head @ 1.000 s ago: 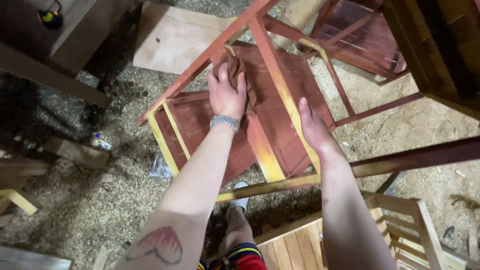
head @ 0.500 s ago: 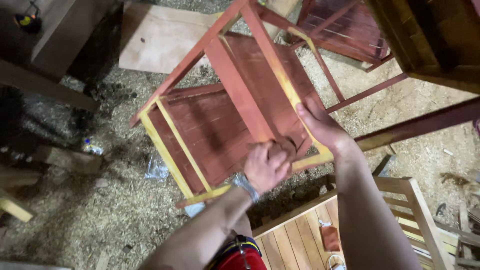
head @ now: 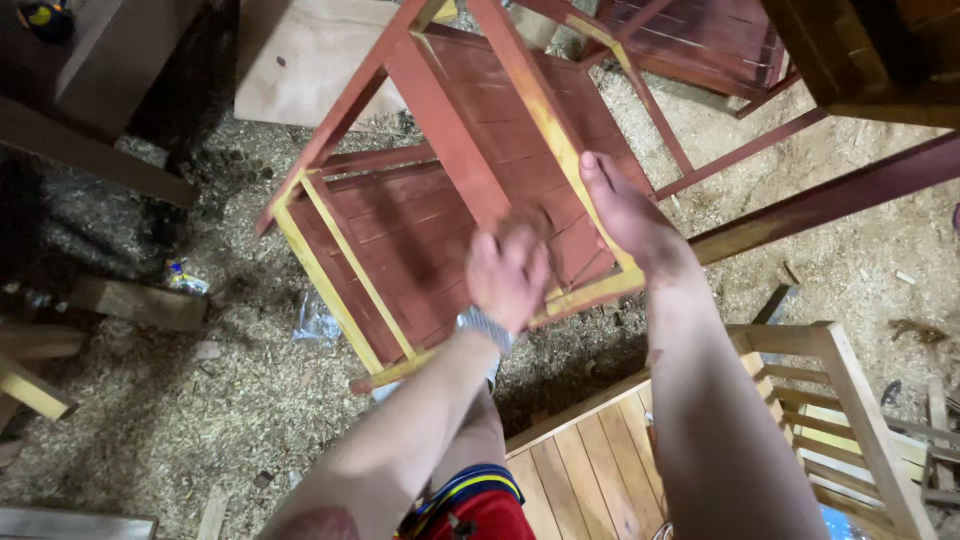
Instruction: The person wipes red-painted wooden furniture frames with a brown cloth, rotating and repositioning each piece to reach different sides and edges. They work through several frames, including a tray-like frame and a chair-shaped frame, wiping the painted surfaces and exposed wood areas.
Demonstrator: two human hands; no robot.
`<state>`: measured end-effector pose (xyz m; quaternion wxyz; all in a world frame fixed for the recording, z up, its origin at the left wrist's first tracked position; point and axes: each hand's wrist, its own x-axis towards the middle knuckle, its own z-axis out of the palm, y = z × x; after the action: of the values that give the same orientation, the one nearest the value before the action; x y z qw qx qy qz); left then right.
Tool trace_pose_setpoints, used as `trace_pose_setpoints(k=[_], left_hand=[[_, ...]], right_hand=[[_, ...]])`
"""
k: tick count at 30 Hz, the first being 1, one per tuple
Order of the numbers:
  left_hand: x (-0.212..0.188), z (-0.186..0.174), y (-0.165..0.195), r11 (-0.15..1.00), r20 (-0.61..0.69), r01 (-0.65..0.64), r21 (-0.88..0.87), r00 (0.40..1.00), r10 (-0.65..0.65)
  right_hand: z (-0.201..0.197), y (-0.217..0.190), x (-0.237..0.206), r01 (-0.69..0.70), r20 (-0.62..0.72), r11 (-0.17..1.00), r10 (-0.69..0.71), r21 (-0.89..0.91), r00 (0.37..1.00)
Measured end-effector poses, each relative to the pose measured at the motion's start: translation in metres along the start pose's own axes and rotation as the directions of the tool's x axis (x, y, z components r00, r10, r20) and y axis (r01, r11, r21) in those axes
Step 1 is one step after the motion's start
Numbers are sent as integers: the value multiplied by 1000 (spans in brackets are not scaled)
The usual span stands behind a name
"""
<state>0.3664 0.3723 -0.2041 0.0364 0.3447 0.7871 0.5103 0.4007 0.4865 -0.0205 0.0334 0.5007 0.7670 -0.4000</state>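
We see a wooden chair frame point(head: 450, 190) stained matt red, yellowish bare wood on its edges. At lower right, an unfinished pale wooden piece point(head: 800, 420) looks smooth; sawdust point(head: 200, 400) covers the rough floor.
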Motion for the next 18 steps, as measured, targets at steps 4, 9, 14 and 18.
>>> trace_pose_setpoints(k=[4, 9, 14, 18], left_hand=[[-46, -21, 4, 958, -70, -267, -100, 963, 261], [-27, -40, -6, 951, -69, -294, -93, 955, 289], [17, -35, -14, 996, -157, -31, -87, 987, 17], [9, -27, -19, 996, -204, -1, -85, 979, -16]], right_hand=[[16, -11, -5, -74, -48, 995, 71, -64, 996], [22, -15, -6, -97, -75, 993, 92, -66, 993], [21, 0, 0, 33, -49, 999, -34, -12, 998], [24, 1, 5, 36, -72, 998, -40, -50, 997]])
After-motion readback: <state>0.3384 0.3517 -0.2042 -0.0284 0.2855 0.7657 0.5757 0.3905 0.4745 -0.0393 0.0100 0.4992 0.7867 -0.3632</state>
